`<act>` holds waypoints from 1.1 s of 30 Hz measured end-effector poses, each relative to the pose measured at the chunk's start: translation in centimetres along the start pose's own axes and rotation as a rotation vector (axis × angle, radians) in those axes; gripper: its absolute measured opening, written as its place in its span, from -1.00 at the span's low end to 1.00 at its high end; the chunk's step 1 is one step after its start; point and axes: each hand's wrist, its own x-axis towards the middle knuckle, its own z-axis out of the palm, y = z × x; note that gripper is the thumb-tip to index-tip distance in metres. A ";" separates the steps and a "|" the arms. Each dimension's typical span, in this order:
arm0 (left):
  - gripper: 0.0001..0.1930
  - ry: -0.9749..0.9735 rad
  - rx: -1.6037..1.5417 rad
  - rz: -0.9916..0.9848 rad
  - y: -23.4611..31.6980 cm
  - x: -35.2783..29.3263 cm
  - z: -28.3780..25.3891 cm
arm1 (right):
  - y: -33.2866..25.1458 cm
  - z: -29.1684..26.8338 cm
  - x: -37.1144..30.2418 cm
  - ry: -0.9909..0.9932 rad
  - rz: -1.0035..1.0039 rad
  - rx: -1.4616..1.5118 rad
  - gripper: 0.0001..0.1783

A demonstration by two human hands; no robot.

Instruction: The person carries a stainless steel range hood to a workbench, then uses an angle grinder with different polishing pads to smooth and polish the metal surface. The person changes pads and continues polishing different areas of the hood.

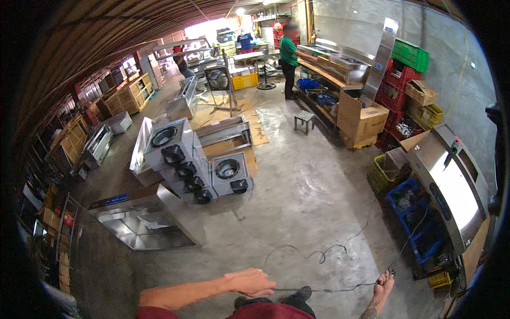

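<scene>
My left hand (251,282) reaches out low over the concrete floor, fingers curled around a thin dark cable (319,290). The cable runs right to my right hand (383,285), which pinches its other part near a small plug end. More of the same cable (313,252) lies in loose loops on the floor ahead and trails toward the blue crates (411,212) at the right. My dark shoes (297,295) show just below the stretched cable.
Several metal blower units (186,159) and a stainless hood (143,220) stand on the floor to the left. A steel appliance (451,183) leans at the right above crates. A person in a green shirt (288,56) works at a far bench; a small stool (304,119) and cardboard box (361,119) stand nearby.
</scene>
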 end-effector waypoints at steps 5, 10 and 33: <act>-0.50 -0.244 0.134 -0.012 2.3 10.1 -4.7 | -9.6 3.5 3.1 0.004 -0.301 -0.149 -0.68; -0.50 -0.412 0.257 0.066 2.1 21.2 -10.0 | -20.2 0.1 7.5 -0.047 -0.306 -0.132 -0.72; -0.64 1.585 0.109 -0.497 -36.0 34.3 -46.2 | -26.4 5.6 22.7 0.518 -0.576 -0.040 -0.90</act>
